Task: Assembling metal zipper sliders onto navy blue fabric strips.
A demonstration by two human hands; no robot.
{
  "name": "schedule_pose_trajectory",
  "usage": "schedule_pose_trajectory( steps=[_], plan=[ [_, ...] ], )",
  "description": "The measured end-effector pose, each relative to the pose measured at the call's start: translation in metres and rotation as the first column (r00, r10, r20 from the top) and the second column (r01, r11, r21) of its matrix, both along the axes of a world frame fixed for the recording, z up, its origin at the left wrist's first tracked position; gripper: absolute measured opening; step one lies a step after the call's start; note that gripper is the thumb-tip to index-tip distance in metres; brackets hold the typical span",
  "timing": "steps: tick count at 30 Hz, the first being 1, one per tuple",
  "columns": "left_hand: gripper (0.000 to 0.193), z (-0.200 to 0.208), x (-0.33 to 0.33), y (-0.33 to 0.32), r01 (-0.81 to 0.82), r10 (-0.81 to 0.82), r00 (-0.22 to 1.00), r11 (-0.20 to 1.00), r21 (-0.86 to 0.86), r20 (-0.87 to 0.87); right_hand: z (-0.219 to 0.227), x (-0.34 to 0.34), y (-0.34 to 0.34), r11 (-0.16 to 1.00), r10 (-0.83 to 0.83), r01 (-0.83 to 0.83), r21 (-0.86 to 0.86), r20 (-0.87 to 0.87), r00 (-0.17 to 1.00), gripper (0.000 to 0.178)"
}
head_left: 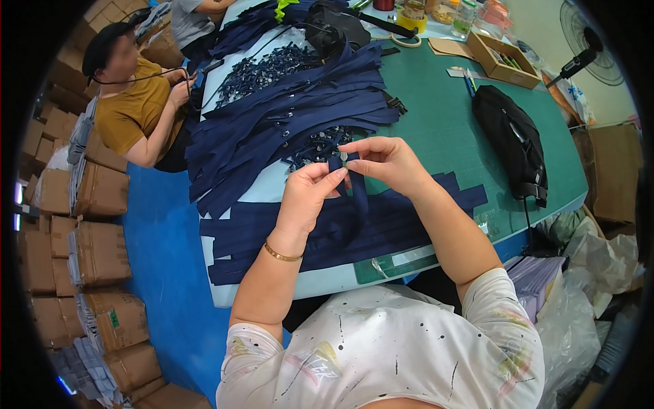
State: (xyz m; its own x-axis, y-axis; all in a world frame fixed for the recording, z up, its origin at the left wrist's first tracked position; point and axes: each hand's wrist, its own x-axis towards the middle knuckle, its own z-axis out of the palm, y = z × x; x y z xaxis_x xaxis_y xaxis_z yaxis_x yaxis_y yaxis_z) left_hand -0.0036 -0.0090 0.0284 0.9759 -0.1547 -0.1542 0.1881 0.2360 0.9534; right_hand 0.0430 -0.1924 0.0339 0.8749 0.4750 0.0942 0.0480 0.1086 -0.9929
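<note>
Both my hands meet over the near part of the table, pinching one navy strap (359,194) whose loose part hangs down between them. My left hand (304,198) is closed on the strap at its left side. My right hand (390,163) pinches a small shiny clip (343,156) at the strap's upper end; fingers partly hide it. Just beyond my hands lies a pile of small dark pieces with shiny metal parts (320,144). Beneath them, more navy straps (272,228) lie flat in a layered row, and a larger heap of navy straps (272,126) spreads farther back.
A black bag (507,136) lies on the green mat (429,109) at right. Behind it stand an open box of tools (503,61) and a fan (593,44). Another heap of small dark pieces (269,71) sits at far left. A person (139,102) works beside stacked cartons (102,191).
</note>
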Motion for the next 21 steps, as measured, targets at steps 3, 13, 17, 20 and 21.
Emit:
schedule_pose_trajectory(
  steps=[3,13,17,20,21],
  plan=[
    [0.013,0.0006,0.0001,0.0000,-0.003,0.002,0.999,0.999,0.035,0.043,0.0026,0.0002,-0.0009,1.000,0.019,-0.018,0.021,-0.041,0.999,0.025],
    [0.012,0.0039,-0.0029,-0.0028,-0.038,0.032,0.992,0.998,0.041,0.120,0.0037,0.0003,-0.0013,0.999,0.025,-0.022,0.030,-0.108,0.994,0.024],
    [0.012,0.0034,-0.0021,-0.0022,-0.034,0.027,0.991,0.998,0.048,0.130,0.0025,0.0004,-0.0012,0.998,0.026,-0.020,0.052,-0.129,0.991,0.027],
    [0.012,0.0031,-0.0031,-0.0023,-0.034,0.025,0.989,0.998,0.056,0.147,0.0014,-0.0006,-0.0006,0.999,0.020,-0.016,0.043,-0.100,0.995,0.027],
    [0.012,0.0026,-0.0029,-0.0026,-0.046,0.033,0.987,0.996,0.077,0.156,0.0017,-0.0003,-0.0010,0.999,0.021,-0.018,0.033,-0.091,0.996,0.027]
  ],
)
